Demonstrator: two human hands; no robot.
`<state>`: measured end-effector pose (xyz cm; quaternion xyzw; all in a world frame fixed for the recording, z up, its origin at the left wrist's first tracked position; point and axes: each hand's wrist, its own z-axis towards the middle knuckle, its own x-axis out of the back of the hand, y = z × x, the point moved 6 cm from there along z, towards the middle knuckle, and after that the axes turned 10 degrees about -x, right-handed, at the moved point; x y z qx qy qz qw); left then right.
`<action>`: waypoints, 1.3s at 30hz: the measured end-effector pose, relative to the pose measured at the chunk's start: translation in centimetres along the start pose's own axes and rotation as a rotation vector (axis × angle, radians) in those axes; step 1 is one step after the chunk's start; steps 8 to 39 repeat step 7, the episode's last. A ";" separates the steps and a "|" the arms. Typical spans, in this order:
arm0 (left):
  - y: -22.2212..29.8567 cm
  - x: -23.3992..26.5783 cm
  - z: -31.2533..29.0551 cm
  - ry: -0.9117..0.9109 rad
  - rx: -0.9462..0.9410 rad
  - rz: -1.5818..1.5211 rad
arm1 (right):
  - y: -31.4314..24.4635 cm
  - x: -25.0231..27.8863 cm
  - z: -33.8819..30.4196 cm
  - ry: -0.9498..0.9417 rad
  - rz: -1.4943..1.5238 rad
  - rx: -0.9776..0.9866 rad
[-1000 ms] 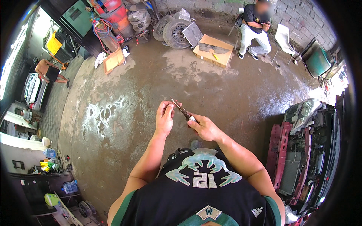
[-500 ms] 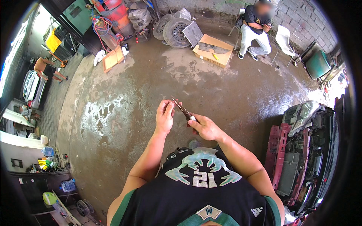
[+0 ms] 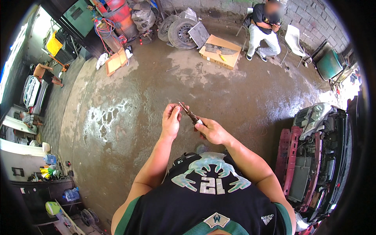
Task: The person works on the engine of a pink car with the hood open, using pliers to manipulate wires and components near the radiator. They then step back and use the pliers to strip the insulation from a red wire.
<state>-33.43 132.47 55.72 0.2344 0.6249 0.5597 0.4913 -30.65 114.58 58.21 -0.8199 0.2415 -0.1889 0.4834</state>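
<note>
Held out in front of my chest is a slim dark brown tool [image 3: 189, 114] with a narrow tip; its exact kind is too small to make out. My right hand [image 3: 213, 132] is closed round its lower end, where something white shows beside the thumb. The tip slants up and left toward my left hand [image 3: 171, 118]. Fingers and thumb of that left hand are pinched together at the tip. Whether they grip the tip itself or a small piece there is hidden.
An opened car front [image 3: 309, 164] stands close on my right. Far ahead are a cardboard box [image 3: 220, 53], wheels [image 3: 182, 34], a red barrel [image 3: 124, 21] and a seated person [image 3: 266, 31] beside a white chair [image 3: 294, 42]. The floor [image 3: 149, 102] is wet. Another person [image 3: 45, 72] stands by a car at left.
My hands and the tool stay almost in place. The view has shifted very slightly, and the person at far left has changed posture a little.
</note>
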 end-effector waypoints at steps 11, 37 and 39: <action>-0.1 0.1 0.3 0.001 0.006 0.000 | 0.6 0.0 0.5 -0.020 0.004 -0.021; -0.1 0.1 0.3 0.001 0.006 0.000 | 0.6 0.0 0.5 -0.020 0.004 -0.021; -0.1 0.1 0.3 0.001 0.006 0.000 | 0.6 0.0 0.5 -0.020 0.004 -0.021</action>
